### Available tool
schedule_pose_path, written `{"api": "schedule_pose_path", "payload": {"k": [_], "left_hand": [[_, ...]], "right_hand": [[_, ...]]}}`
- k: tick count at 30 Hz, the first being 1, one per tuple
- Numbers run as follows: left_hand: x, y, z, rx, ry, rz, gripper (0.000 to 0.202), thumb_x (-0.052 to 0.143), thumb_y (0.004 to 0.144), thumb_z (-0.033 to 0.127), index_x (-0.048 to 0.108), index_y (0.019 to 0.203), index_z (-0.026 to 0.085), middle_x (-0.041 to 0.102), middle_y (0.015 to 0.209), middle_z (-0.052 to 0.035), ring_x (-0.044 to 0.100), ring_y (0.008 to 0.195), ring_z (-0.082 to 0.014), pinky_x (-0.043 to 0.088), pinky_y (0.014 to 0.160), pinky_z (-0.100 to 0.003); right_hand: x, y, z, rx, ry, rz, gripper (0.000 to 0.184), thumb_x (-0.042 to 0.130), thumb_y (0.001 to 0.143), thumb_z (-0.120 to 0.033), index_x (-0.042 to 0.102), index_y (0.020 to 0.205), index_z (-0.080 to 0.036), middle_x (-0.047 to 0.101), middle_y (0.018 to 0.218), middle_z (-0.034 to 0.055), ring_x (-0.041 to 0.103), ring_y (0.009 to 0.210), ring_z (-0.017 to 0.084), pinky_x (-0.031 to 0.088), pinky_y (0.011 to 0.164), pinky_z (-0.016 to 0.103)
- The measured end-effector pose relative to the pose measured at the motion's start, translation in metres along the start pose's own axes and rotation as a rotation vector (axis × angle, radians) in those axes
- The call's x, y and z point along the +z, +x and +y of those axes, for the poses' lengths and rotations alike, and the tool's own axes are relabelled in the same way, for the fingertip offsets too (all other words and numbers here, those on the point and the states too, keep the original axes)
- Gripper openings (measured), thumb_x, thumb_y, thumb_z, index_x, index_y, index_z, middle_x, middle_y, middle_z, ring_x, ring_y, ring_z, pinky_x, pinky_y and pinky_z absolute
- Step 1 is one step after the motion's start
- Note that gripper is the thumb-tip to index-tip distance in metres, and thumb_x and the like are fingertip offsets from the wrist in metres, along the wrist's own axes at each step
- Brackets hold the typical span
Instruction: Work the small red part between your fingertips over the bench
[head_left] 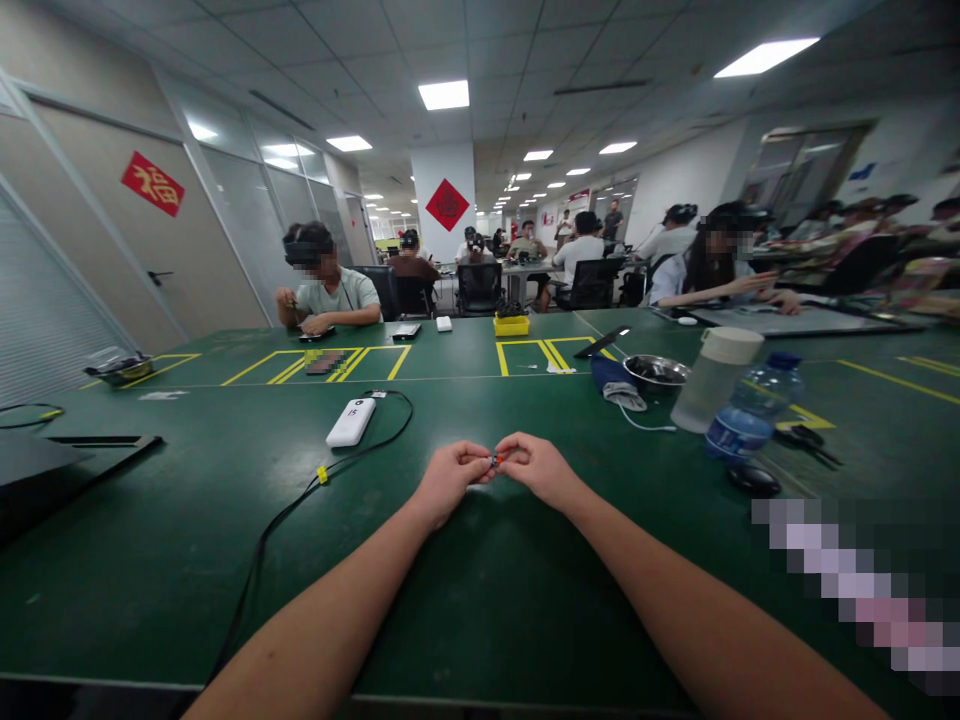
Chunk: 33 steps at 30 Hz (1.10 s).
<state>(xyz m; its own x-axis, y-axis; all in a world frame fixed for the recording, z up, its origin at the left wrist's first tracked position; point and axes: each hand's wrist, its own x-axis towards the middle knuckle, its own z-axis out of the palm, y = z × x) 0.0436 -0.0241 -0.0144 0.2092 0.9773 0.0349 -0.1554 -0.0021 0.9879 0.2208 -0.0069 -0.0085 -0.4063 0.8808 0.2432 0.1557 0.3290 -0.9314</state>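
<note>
My fingers (481,466) are pinched shut from both sides on a small orange piece (496,460). My left hand (448,482) and right hand (540,468) meet low over the green bench (480,610), with a white power bank (351,422) lying near on the left.

Bare forearms (360,600) — long, slim — end in left hand (448,482) and right hand (541,468).

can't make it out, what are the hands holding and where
A tiny orange-and-grey piece, pinched at its left end by the left hand and at its right end by the right hand.
</note>
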Motion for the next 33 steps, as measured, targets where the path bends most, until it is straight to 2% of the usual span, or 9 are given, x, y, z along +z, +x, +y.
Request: {"api": "schedule_pose_path", "payload": {"k": [12,17,20,23,28,33], "left_hand": [[-0.003,0.0,0.001,-0.007,0.037,-0.057,0.024,0.066,0.075,0.024,0.068,0.094,0.01,0.068,0.072,-0.0061,0.06,0.062,-0.0104,0.048,0.065,-0.022],[-0.005,0.0,0.0,-0.047,0.015,-0.135,0.028,0.065,0.075,0.027,0.068,0.098,0.01,0.068,0.076,-0.0069,0.06,0.063,-0.011,0.048,0.065,-0.023],[-0.005,-0.001,0.0,-0.037,0.023,-0.168,0.029,0.065,0.076,0.028,0.066,0.099,0.011,0.067,0.079,-0.0065,0.06,0.064,-0.011,0.047,0.065,-0.023],[-0.004,-0.002,0.001,-0.001,0.021,-0.176,0.037,0.066,0.074,0.026,0.06,0.108,0.014,0.065,0.077,-0.0035,0.058,0.06,-0.0096,0.046,0.062,-0.022],[-0.001,-0.002,0.0,0.006,-0.024,-0.141,0.038,0.062,0.079,0.03,0.056,0.112,0.013,0.064,0.079,-0.0059,0.06,0.063,-0.0114,0.046,0.058,-0.022],[-0.002,0.0,-0.002,-0.047,-0.075,-0.087,0.033,0.059,0.082,0.034,0.058,0.107,0.013,0.064,0.085,-0.0083,0.061,0.064,-0.0112,0.047,0.056,-0.021]], "right_hand": [[-0.003,-0.004,-0.006,-0.134,-0.258,-0.018,0.022,0.065,0.072,-0.022,0.062,0.094,-0.017,0.063,0.078,0.0013,0.06,0.063,0.012,0.047,0.061,0.024],[-0.002,-0.004,-0.006,-0.13,-0.235,-0.063,0.021,0.065,0.072,-0.022,0.061,0.092,-0.016,0.062,0.073,0.0005,0.06,0.06,0.012,0.046,0.057,0.023],[-0.002,-0.004,-0.005,-0.197,-0.283,-0.079,0.024,0.066,0.071,-0.022,0.062,0.095,-0.016,0.061,0.081,0.0023,0.059,0.063,0.012,0.048,0.06,0.024],[-0.002,-0.005,-0.007,-0.317,-0.365,-0.089,0.03,0.066,0.071,-0.019,0.063,0.101,-0.018,0.059,0.094,0.005,0.059,0.071,0.013,0.049,0.067,0.026],[-0.001,-0.006,-0.011,-0.408,-0.48,0.011,0.027,0.061,0.075,-0.018,0.063,0.102,-0.02,0.058,0.093,0.0057,0.056,0.082,0.017,0.047,0.074,0.029],[-0.002,-0.004,-0.01,-0.377,-0.53,0.079,0.022,0.058,0.08,-0.028,0.062,0.1,-0.02,0.056,0.089,0.0055,0.054,0.071,0.015,0.047,0.068,0.028]]}}
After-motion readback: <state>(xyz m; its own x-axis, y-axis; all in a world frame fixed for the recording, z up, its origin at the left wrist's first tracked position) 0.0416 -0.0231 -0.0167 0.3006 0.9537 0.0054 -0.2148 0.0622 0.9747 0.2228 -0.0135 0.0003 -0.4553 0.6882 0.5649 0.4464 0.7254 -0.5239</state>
